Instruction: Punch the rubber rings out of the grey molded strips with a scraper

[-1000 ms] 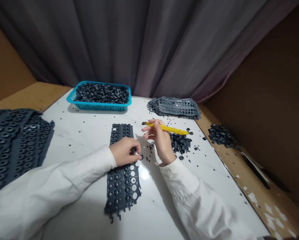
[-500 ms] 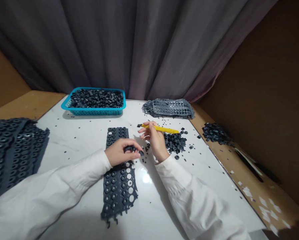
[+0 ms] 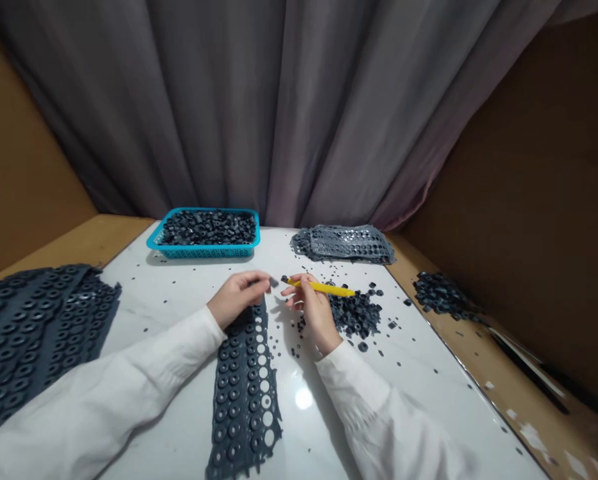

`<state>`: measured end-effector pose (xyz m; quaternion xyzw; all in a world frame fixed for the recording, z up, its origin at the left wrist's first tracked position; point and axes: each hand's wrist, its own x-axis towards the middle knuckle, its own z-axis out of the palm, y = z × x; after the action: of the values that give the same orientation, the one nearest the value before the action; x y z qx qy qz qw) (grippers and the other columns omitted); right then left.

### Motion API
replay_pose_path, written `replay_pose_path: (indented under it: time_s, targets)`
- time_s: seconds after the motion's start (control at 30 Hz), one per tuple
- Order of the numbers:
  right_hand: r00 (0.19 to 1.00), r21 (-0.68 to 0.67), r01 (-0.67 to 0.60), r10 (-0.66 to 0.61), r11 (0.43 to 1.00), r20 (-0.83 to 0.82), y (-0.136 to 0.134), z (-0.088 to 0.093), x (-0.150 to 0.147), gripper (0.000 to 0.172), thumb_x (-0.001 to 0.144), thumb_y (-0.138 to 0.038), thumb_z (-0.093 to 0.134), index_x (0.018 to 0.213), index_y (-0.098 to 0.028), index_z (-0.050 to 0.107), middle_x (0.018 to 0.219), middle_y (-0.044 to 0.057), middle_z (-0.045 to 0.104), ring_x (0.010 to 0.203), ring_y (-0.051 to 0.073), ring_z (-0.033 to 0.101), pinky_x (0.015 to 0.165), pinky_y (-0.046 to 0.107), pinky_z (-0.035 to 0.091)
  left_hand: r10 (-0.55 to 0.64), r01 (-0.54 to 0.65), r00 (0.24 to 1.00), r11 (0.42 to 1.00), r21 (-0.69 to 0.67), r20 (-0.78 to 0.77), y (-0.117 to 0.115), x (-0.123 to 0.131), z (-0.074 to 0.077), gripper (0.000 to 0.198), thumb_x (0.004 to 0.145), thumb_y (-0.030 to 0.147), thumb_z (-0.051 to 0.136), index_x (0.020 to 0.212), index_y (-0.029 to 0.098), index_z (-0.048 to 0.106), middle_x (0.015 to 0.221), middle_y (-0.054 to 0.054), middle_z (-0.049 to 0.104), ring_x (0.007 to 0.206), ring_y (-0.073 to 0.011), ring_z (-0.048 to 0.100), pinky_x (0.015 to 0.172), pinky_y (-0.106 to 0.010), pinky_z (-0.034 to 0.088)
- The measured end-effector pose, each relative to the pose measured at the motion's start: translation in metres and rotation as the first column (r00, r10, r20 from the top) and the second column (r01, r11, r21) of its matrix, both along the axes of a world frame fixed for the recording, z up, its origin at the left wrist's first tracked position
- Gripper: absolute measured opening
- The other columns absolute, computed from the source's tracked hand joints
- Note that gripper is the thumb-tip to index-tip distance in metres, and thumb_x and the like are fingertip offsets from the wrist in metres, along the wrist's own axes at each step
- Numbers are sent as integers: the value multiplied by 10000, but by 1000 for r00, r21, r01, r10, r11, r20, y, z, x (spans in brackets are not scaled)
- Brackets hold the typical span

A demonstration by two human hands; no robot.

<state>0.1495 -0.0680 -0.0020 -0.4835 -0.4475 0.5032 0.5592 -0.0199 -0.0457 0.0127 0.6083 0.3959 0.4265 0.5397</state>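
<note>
- Punched rubber strip [image 3: 241, 407], dark grey, lies on the white table top [image 3: 143, 293] just below my left hand [image 3: 237, 298]; holes along its right edge show the table through.
- Left fingers half curled, a small dark piece [image 3: 274, 282] at the fingertips; cannot tell if it is gripped.
- My right hand [image 3: 315, 308] closes around a yellow pen-shaped tool [image 3: 321, 288], dark tip pointing left.
- Pieces this small look best handled with fingertips alone.
- Turquoise basket [image 3: 203, 254], at the far side, brims with dark pieces [image 3: 209, 228]; a loose heap [image 3: 355, 315] lies right of my right hand.
</note>
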Motion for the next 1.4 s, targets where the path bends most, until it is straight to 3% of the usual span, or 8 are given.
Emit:
replay_pose_path:
  time_s: [0.1,0.17,0.27,0.4,0.83,0.97,1.2,1.4]
  targets:
    - [1000,-14,-4,4,1000,-10,3,-5,0,393,795,-553,467,867,-173,537,657,17,658,460,97,550,428,192,377,397,-261,873,870,419,-282,62,-19,15,277,744,406,594,818,144,646,770,-49,634,685,-161,533,658,-278,435]
    - [1000,-16,-7,6,1000,-13,4,-9,-1,396,793,-556,471,868,-173,537,659,17,660,457,99,549,423,193,375,539,-185,706,766,616,-458,105,-35,25,211,761,317,570,843,140,651,861,-78,645,785,-193,562,779,-320,444]
    - [1000,-5,-5,5,1000,-9,4,-12,-2,396,798,-555,473,877,-173,543,668,20,664,460,104,555,421,199,378,567,7,516,746,666,-642,152,-53,34,209,777,245,531,893,126,658,959,-114,642,950,-235,558,905,-363,412]
    - [1000,-9,-13,13,1000,-15,4,-12,-2,398,804,-554,469,874,-170,548,669,20,658,457,106,557,423,205,387,525,56,489,778,626,-697,176,-61,34,284,797,237,502,994,104,658,1061,-133,650,1015,-238,570,952,-351,402]
    - [974,-20,-133,135,991,180,-2,-28,-9,281,800,-320,446,780,-141,661,536,-1,562,477,109,487,470,214,386,390,195,381,852,485,-838,167,-88,44,489,829,187,435,1313,118,454,1415,-124,397,1325,-233,326,1112,-439,174]
    - [968,-48,-172,178,984,177,-3,-31,-10,266,768,-275,432,740,-138,658,508,-6,552,456,106,475,462,212,378,438,231,387,806,545,-812,162,-93,48,525,770,78,403,1289,98,479,1418,-114,395,1305,-190,357,1088,-302,257]
    - [964,-42,-198,203,979,174,-5,-29,-13,255,766,-279,438,738,-149,656,517,-2,569,459,109,488,470,217,400,584,255,372,684,684,-722,146,-91,59,330,812,200,414,1062,150,624,1118,-87,609,1049,-212,533,944,-313,389]
    - [955,-7,-204,200,979,220,-6,-31,-14,252,795,-262,422,740,-161,646,522,-7,571,458,112,496,475,220,409,420,471,430,651,595,-799,108,-63,54,247,793,297,493,904,158,664,939,-85,629,941,-233,528,875,-344,385]
